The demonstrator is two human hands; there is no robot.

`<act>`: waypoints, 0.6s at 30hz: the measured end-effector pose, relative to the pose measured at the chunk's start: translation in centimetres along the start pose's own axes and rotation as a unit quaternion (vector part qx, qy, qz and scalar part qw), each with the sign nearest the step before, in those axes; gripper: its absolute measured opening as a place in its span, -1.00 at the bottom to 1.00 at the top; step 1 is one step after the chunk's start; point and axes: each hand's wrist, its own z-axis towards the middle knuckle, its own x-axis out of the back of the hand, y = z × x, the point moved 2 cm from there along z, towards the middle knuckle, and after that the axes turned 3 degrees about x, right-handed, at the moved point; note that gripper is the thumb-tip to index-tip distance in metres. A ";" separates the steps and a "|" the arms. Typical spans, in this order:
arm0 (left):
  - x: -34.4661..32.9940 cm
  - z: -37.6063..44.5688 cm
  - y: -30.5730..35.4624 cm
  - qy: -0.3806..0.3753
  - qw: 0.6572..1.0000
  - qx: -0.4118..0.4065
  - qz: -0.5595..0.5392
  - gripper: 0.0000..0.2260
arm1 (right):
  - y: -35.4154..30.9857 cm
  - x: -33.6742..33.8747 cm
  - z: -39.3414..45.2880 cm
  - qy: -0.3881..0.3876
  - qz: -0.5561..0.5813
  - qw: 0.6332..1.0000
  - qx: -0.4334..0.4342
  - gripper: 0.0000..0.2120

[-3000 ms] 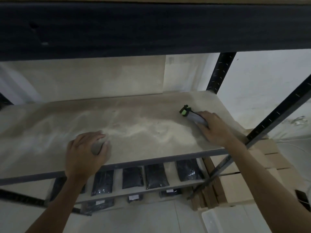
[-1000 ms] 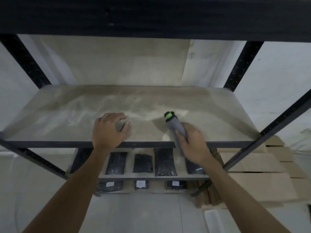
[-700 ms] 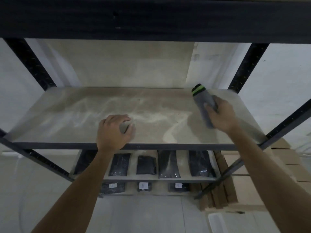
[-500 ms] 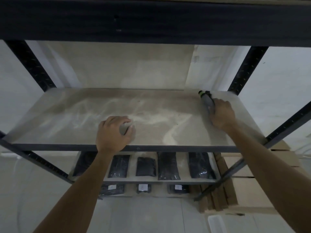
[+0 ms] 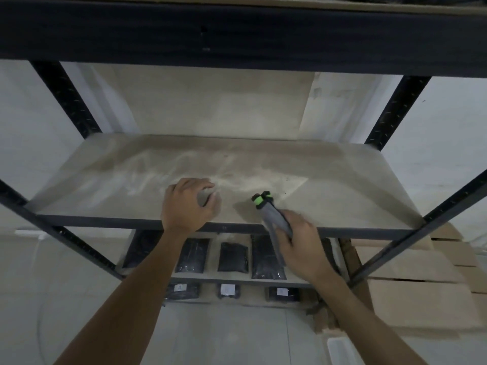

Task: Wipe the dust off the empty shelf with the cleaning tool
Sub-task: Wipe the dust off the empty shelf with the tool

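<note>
The empty shelf (image 5: 342,185) is a pale board smeared with light dust streaks (image 5: 237,180) across its middle. My right hand (image 5: 300,243) grips the grey cleaning tool (image 5: 274,217) at the shelf's front edge. The tool's green-banded black tip (image 5: 261,200) points away from me onto the board. My left hand (image 5: 184,206) rests on the front of the shelf, left of the tool, with its fingers curled over a grey patch. Whether that patch is a held thing or shadow is unclear.
A thick black beam (image 5: 237,35) of the shelf above hangs overhead. Black perforated uprights (image 5: 395,109) stand at the corners. Black bags (image 5: 233,256) lie on the lower shelf. Cardboard boxes (image 5: 421,272) are stacked at the right, a white container (image 5: 340,349) on the floor.
My right hand has drawn the tool from the back right corner of the shelf to the front edge near the middle. The left hand has stayed in place.
</note>
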 end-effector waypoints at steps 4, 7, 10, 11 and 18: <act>0.2 0.0 -0.2 -0.021 1.000 -0.004 -0.010 -0.69 | -2.5 -1.4 -1.2 -0.028 0.105 0.993 -0.043 -0.84; 1.3 0.1 -1.8 -0.020 0.999 -0.009 -0.026 -0.72 | -2.5 1.3 -0.4 -0.036 0.202 0.971 -0.119 -0.86; 3.2 0.3 -5.0 0.000 1.000 -0.017 0.019 -0.73 | 0.3 6.7 3.3 0.046 0.192 0.962 -0.188 -0.86; 3.8 0.4 -6.3 0.007 0.999 -0.017 0.036 -0.70 | 1.7 8.5 5.2 0.066 0.155 0.965 -0.199 -0.84; 4.6 0.5 -8.5 0.017 0.999 0.017 0.046 -0.54 | 10.1 13.5 17.0 0.004 -0.102 0.969 -0.224 -0.68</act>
